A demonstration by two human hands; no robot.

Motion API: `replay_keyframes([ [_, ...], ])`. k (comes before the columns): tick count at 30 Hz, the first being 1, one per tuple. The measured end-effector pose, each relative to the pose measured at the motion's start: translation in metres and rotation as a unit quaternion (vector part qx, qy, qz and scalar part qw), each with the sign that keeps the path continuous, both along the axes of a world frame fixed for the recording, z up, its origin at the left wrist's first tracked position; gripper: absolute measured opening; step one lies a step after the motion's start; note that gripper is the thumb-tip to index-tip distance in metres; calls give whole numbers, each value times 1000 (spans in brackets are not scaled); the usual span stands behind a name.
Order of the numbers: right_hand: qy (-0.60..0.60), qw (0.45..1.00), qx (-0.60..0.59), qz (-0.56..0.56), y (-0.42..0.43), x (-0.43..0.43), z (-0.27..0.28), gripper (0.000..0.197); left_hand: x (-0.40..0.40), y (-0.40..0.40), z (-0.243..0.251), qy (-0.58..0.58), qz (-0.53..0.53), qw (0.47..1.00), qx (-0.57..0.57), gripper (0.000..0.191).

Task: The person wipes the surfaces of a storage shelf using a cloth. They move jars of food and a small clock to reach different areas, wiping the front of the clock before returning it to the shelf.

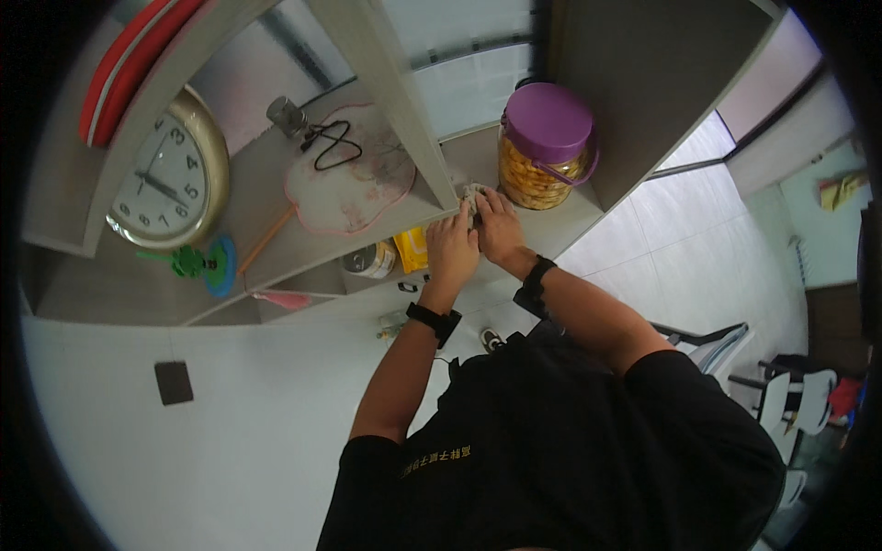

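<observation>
A crumpled greyish cloth [472, 198] is bunched between my two hands at the front edge of a grey shelf. My left hand [453, 251] grips its near left side, close to the foot of an upright divider [396, 89]. From the right, my right hand [501, 229] holds the cloth with bent fingers; much of it is hidden under them. Just beyond the right hand stands a large clear jar [537, 175] of yellowish contents, with a purple lid [549, 120] and a purple carrying handle.
Left of the divider lie a flower-shaped hand fan [351, 186], a small grey cylinder [286, 116] with a black cord and a wall clock [169, 182]. Lower down are a yellow packet [412, 249] and a lidded can [372, 260]. Chairs [816, 399] stand at right.
</observation>
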State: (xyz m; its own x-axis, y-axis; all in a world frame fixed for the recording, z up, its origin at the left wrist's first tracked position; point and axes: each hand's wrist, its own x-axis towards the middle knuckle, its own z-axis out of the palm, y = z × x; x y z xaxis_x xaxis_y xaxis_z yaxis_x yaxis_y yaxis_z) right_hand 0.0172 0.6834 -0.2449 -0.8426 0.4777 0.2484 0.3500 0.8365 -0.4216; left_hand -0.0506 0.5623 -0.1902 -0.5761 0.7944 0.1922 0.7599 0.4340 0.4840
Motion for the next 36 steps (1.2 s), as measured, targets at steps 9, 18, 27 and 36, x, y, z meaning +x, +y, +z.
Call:
replay_keyframes([
  [9,-75,997,18,-26,34,-94,15,44,-6,-8,-18,58,-3,998,9,74],
  [18,-95,979,-81,-163,58,-150,20,36,-8,-24,-5,115,-74,991,-10,71],
  [27,-40,883,-323,-338,56,-201,-31,76,-17,-19,2,42,-97,994,8,50],
  [36,68,843,-353,-399,98,-218,-38,57,-18,-24,-3,75,-143,987,-4,56],
])
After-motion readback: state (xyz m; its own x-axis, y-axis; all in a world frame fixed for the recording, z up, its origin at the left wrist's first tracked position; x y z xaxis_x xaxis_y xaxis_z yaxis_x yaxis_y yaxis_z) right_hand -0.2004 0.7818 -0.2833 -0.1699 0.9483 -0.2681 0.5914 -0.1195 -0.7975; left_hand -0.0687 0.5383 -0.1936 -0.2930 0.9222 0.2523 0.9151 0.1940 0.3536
